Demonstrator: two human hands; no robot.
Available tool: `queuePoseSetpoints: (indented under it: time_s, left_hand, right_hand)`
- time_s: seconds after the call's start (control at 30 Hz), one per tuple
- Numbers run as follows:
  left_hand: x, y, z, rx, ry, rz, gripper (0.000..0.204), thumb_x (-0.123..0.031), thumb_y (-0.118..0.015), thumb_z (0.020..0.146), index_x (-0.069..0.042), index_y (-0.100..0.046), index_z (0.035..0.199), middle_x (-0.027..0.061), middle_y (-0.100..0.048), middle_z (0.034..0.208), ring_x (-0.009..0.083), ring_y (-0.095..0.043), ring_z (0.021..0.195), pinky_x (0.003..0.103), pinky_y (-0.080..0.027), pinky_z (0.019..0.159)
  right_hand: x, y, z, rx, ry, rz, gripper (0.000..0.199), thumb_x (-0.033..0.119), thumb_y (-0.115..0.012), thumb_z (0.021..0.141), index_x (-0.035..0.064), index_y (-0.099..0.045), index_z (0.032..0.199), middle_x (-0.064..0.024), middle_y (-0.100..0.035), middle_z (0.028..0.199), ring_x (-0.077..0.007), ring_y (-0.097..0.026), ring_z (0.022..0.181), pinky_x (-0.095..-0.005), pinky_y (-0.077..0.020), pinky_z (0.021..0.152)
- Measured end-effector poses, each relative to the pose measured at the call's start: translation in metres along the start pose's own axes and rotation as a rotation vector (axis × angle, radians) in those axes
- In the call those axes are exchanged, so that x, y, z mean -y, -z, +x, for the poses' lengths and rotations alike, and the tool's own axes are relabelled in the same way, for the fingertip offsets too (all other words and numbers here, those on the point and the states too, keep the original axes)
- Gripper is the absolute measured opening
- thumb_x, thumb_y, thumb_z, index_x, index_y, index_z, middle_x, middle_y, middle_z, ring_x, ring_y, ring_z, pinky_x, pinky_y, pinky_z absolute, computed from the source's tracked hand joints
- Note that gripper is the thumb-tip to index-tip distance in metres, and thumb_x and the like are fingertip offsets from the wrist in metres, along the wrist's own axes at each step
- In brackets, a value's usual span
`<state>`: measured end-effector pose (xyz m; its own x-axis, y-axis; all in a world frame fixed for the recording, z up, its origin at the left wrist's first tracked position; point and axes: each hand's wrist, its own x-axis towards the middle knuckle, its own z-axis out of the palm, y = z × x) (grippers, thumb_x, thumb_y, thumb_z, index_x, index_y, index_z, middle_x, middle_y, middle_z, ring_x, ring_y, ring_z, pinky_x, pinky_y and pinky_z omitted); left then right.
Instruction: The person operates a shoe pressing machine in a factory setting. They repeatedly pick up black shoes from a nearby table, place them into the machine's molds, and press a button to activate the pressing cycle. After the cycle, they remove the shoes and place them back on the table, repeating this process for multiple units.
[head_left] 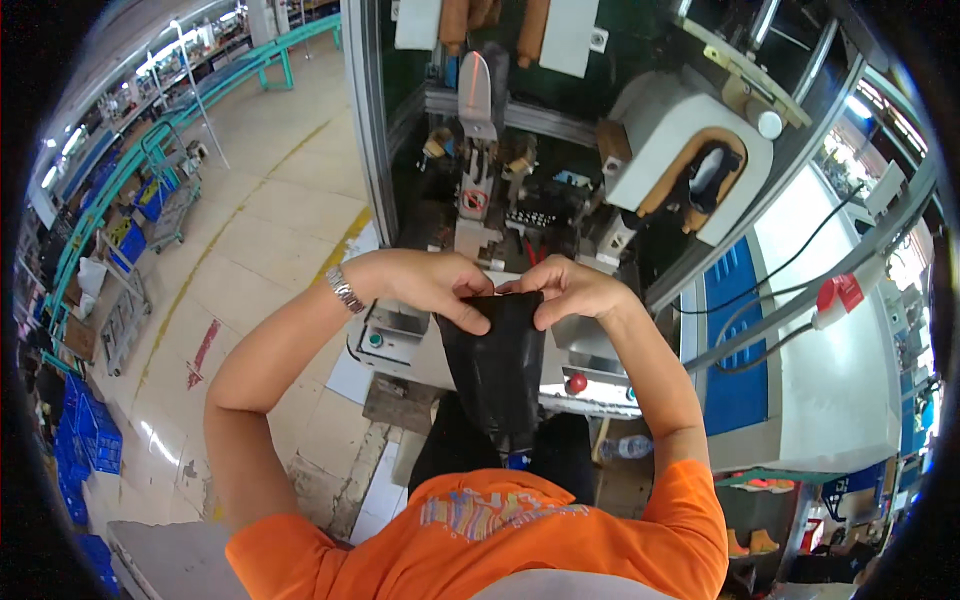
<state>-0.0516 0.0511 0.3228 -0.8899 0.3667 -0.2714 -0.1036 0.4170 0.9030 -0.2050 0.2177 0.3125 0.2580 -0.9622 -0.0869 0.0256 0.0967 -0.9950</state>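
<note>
A black leather shoe upper (495,365) hangs in front of me, wide at the top and narrowing toward my lap. My left hand (435,285), below a metal watch band, pinches its upper left edge with the thumb on the near face. At the upper right edge, my right hand (578,292) grips it the same way. Both sets of fingertips are partly hidden behind the leather. Just beyond my hands stands a machine (478,190) with an upright metal form and clamps. On its right side, a padded U-shaped mould (700,180) has something dark inside it.
A red button (576,383) and a green button (375,340) sit on the machine's front. Metal frame posts (372,130) rise at its sides. A plastic bottle (630,447) lies low at the right. Trolleys (125,320) and blue crates (95,430) stand along the left.
</note>
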Motion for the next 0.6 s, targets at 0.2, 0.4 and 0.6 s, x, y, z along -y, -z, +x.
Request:
queuePoseSetpoints:
  time_s: [0.2,0.4,0.6]
  left_hand:
    - [-0.018,0.014,-0.024,-0.219,-0.239,-0.247,0.030,-0.026,-0.066,0.075,-0.001,-0.053,0.086,-0.0036,-0.052,0.079,0.0023,-0.046,0.075,0.019,-0.038,0.066]
    - [-0.015,0.030,-0.044,-0.115,-0.234,-0.213,0.031,-0.026,-0.069,0.071,0.001,-0.056,0.078,-0.0031,-0.052,0.075,0.0049,-0.048,0.070,0.020,-0.038,0.061]
    - [-0.017,0.050,-0.071,-0.241,-0.299,-0.215,0.037,-0.020,-0.066,0.073,0.004,-0.056,0.099,0.0043,-0.058,0.090,0.0094,-0.052,0.084,0.022,-0.042,0.073]
  right_hand:
    - [0.039,-0.005,0.018,-0.131,0.058,0.040,0.039,0.018,-0.078,0.055,-0.0037,-0.059,0.082,-0.0011,-0.058,0.076,-0.0066,-0.053,0.070,-0.0182,-0.0413,0.062]
    - [0.060,-0.018,0.029,0.009,0.064,-0.137,0.026,0.018,-0.065,0.073,-0.0026,-0.061,0.088,0.0024,-0.058,0.079,-0.0047,-0.049,0.074,-0.0180,-0.0392,0.068]
    - [0.032,0.026,0.018,-0.136,0.173,-0.119,0.023,0.022,-0.064,0.077,-0.0001,-0.057,0.078,0.0006,-0.053,0.073,-0.0059,-0.043,0.067,-0.0199,-0.0351,0.060]
